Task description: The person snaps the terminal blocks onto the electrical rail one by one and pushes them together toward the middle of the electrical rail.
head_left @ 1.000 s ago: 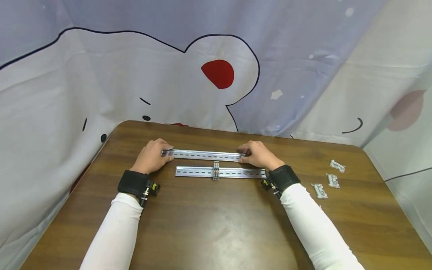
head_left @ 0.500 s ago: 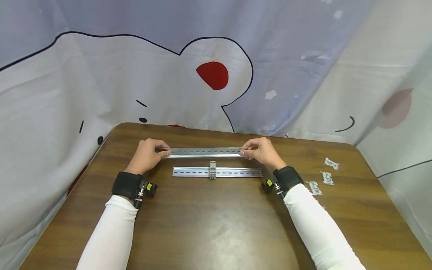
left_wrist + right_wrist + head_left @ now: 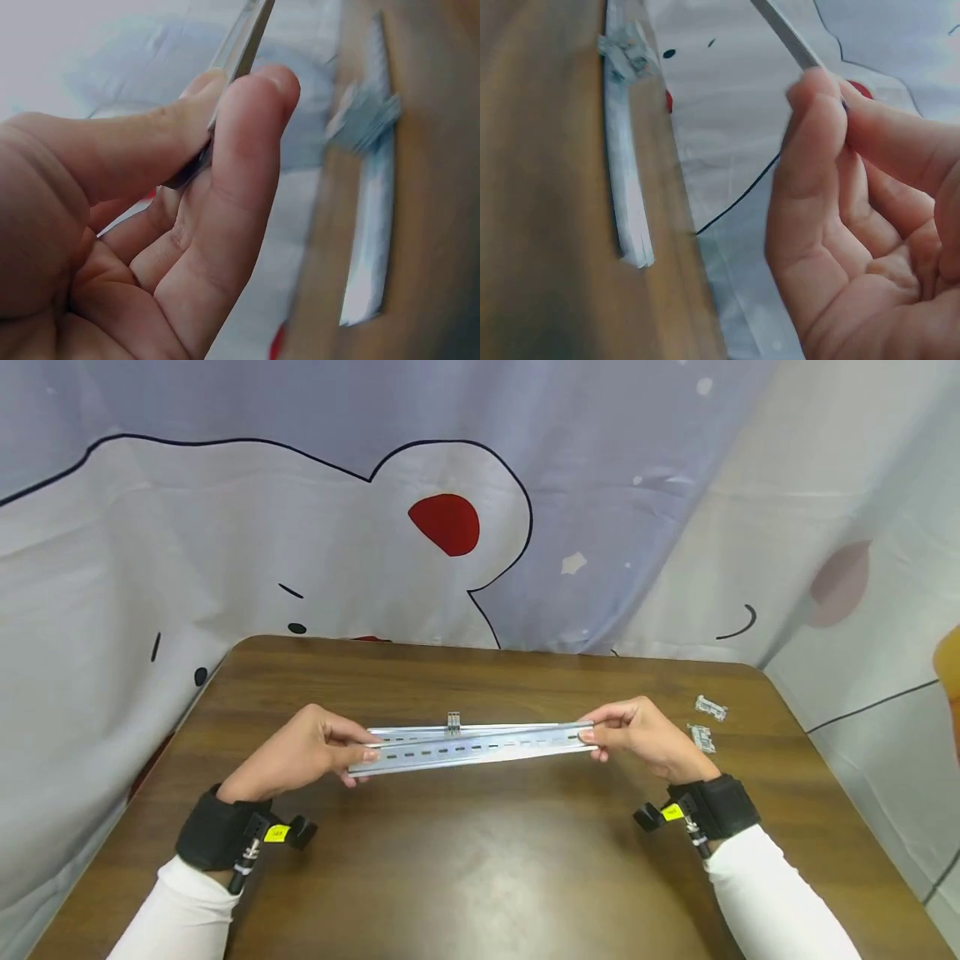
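One bare rail (image 3: pixel 472 750) is pinched by left hand (image 3: pixel 303 753) and right hand (image 3: pixel 651 742); the rear rail (image 3: pixel 373 232) already bears blocks (image 3: pixel 453 723), loose pieces (image 3: pixel 702 738) seemingly remaining.

A person's white-sleeved forearms (image 3: pixel 176 910) reach forward, held well apart, wrists (image 3: pixel 217 831) banded in black, left hand (image 3: pixel 300 753) pinching with thumb (image 3: pixel 142 150) against bent fingers (image 3: pixel 251 142), right hand (image 3: pixel 647 739) pinching likewise, palms (image 3: pixel 109 307) (creases plain in both wrist views) slightly hollowed.
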Motion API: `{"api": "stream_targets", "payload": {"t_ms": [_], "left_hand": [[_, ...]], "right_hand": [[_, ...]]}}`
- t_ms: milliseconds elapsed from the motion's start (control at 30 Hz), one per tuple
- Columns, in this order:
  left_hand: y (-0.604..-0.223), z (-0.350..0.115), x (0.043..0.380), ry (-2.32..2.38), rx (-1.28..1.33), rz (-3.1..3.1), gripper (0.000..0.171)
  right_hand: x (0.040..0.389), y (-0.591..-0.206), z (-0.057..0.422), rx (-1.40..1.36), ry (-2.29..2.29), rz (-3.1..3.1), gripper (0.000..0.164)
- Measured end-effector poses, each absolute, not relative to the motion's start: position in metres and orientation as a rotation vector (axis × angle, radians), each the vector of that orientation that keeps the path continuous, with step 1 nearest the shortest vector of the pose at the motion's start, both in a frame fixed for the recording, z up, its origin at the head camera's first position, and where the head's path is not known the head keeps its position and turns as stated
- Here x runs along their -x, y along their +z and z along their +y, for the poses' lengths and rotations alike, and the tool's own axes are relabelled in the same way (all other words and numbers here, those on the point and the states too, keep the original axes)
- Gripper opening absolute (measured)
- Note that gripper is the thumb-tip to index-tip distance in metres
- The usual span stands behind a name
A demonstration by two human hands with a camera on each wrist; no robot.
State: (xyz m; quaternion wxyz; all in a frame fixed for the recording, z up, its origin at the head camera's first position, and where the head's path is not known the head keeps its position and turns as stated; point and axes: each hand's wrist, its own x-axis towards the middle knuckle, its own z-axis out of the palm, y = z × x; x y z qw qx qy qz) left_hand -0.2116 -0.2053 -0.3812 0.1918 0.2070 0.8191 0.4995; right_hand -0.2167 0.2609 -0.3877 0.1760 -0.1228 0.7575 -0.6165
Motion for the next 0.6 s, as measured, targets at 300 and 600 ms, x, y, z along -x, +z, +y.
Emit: {"api": "stream_targets", "payload": {"t_ms": [300, 600], "left_hand": [[-0.416, -0.167, 0.179, 1.182, -0.812, 2.311, 0.007], [-0.431, -0.141, 0.180, 0.914, -1.036, 2.628, 0.005]], "right_hand": [[0.157, -0.413, 0.298, 0.312, -1.534, 2.206, 0.024], [0.150, -0.431, 0.308, 0.213, -1.342, 2.392, 0.018]]}}
